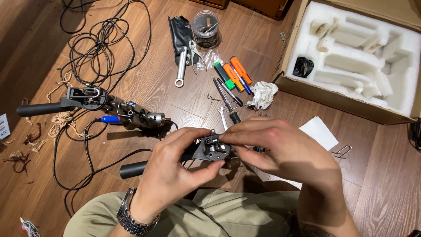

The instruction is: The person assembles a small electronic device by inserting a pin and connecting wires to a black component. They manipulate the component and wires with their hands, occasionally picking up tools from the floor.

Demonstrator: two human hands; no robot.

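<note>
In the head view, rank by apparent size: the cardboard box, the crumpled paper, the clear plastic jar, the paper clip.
1. cardboard box
2. crumpled paper and clear plastic jar: look alike, not ranked
3. paper clip

Box: I see an open brown cardboard box (pixel 351 103) far right on the floor, white foam insert (pixel 364 52) inside.
Label: small white tag (pixel 3 126) at the left edge.

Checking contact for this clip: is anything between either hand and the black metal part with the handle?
Nothing visible. The left hand grips the round black metal head from below and behind, and the right hand has its fingertips directly on its top. The black handle sticks out left, uncovered.
</note>
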